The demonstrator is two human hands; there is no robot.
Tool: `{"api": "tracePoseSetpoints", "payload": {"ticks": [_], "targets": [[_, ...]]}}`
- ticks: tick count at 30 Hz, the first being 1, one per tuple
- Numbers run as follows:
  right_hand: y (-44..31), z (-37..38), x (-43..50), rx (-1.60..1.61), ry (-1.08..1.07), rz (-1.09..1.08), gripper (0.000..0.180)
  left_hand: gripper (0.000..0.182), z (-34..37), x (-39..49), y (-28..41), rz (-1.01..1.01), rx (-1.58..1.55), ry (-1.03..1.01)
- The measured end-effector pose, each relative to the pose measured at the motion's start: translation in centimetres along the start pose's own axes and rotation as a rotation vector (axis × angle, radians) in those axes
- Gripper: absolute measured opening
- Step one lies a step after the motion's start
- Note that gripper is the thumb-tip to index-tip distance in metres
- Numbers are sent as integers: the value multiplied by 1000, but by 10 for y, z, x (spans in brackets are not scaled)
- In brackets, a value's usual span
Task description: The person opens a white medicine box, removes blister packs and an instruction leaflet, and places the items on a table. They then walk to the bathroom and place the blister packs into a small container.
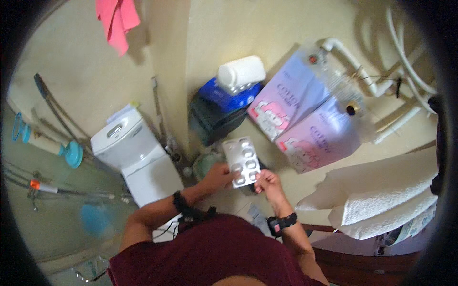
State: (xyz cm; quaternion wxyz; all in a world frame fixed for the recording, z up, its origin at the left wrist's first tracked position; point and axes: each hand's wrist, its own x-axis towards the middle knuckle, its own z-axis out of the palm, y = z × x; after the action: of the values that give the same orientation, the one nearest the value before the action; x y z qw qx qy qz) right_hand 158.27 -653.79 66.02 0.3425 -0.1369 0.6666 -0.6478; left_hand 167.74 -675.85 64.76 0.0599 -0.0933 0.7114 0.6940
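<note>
A silver blister pack (242, 159) with several raised pockets is held out in front of my torso, its foil-coloured face turned up. The fingers of my left hand (217, 177) grip its lower left edge. At the lower right corner, my right hand (269, 184) pinches it between thumb and fingers. Whether the pockets are full cannot be told. Dark bands are on both wrists.
Ahead left stands a white toilet (152, 175). Beyond my hands are a dark bin (211, 123), a blue pack (229, 94) and a white container (241, 73). Two pink-and-lilac packs (318, 139) lean near white pipes (357, 69). White towels (379, 196) hang at right.
</note>
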Motion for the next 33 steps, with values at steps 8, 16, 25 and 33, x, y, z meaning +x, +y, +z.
{"api": "tracePoseSetpoints", "payload": {"ticks": [8, 16, 25, 33], "targets": [[-10, 1, 5, 0, -24, -94, 17, 41, -5, 2, 11, -118, -123, 33], [-15, 12, 6, -14, 0, -40, 17, 38, -7, -9, 4, 74, -207, 35], [-33, 46, 15, 115, -37, -30, 20, 41, -21, -17, 15, 133, -267, 110], [-55, 64, 37, 128, -25, -64, 23, 39, -37, -12, 25, 174, -328, 138]]}}
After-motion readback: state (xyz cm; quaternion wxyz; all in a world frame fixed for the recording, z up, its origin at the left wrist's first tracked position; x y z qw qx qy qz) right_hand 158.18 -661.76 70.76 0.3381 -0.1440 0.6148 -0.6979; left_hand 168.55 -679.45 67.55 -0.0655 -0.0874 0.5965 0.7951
